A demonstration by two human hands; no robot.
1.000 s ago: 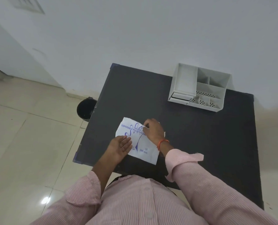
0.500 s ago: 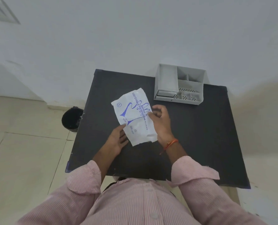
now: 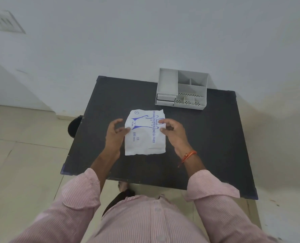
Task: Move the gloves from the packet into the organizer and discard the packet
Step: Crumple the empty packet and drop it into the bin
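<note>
The white glove packet [image 3: 145,137] with blue print lies flat on the black table [image 3: 210,142], long side running away from me. My left hand [image 3: 115,135] is at its left edge: the thumb touches the packet and the fingers are loosely curled off it. At the upper right edge, my right hand [image 3: 173,134] pinches the packet with thumb and fingertips. The grey organizer [image 3: 189,106] stands at the table's far right corner, its compartments showing nothing inside. No gloves are visible outside the packet.
A black round bin [image 3: 73,128] stands on the tiled floor, partly hidden under the table's left edge. A white wall runs right behind the table and organizer.
The packet was turned from a slanted pose to square with the table and now lies flat further from me. My left fingers came off it.
</note>
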